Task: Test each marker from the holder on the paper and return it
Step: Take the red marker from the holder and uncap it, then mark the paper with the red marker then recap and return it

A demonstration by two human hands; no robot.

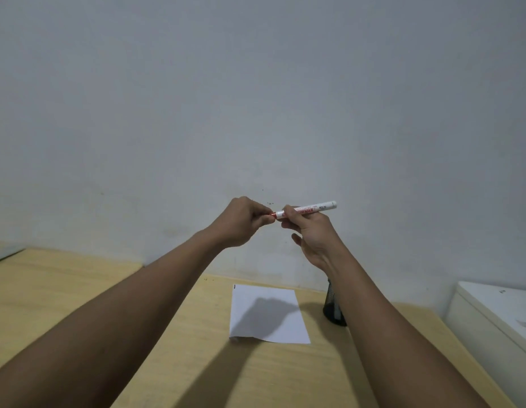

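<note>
Head camera view shows both hands raised above the desk, in front of a pale wall [256, 83]. The fingers [288, 214] of the right hand [310, 237] are wrapped around the middle of a white marker [307, 209] with red print on its body. The marker lies nearly level, its plain white end pointing to the right and a little upward. The left hand [241, 222] is closed tight at the other end of the marker, and its fingertips pinch the red part there. Whether this red part is a cap or the tip, I cannot tell, because the fingers hide most of it. The two hands almost touch each other at that end of the marker.

Below the marker, on the wooden desk [79, 304], lies a white sheet of paper [267, 313]. The shadow of the hands falls on the paper, and one small dark mark sits at its far left corner. Just to the right of the paper stands a black mesh holder [334, 310], partly hidden behind the right forearm. Further right of the paper, beside the desk, is a white cabinet [497, 316].
</note>
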